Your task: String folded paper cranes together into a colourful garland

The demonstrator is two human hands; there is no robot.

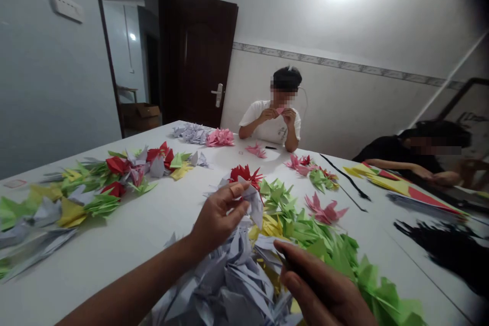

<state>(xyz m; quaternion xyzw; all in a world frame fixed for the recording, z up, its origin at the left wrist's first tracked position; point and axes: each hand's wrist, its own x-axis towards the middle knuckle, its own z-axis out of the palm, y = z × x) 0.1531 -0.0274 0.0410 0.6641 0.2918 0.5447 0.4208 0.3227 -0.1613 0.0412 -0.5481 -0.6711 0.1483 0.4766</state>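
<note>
One white worktop (pixel 95 254) spreads across the scene, with a dark door (pixel 198 51) standing open beyond its far side. A co-worker in a dark top (pixel 385 150) bends over the far right edge; another, in a white shirt (pixel 263 117), sits at the far side, both hands raised around a small pink paper (pixel 280 110). A long drift of multicoloured folded paper (pixel 103 204) runs along the left, a pale heap (pixel 233 280) fills the near middle, and a green row (pixel 321 234) slants from the middle to the near right. A bundle of black strands (pixel 446 254) lies at the right. The left forearm reaches in from the near left, and the left hand (pixel 219 214) is raised over the pale heap, wrist slightly bent, thumb and fingers closed in a pinch on a pale folded piece (pixel 254 206) that hangs just before the red cluster (pixel 244 173). The right hand (pixel 324 280) enters low from the near right, fingers stretched left and thumb beneath, beside the pale heap; whether it grips anything I cannot tell. Dark strokes like lettering (pixel 471 118) at the far right are too blurred to read, and the small print (pixel 283 134) on the white shirt is illegible.
</note>
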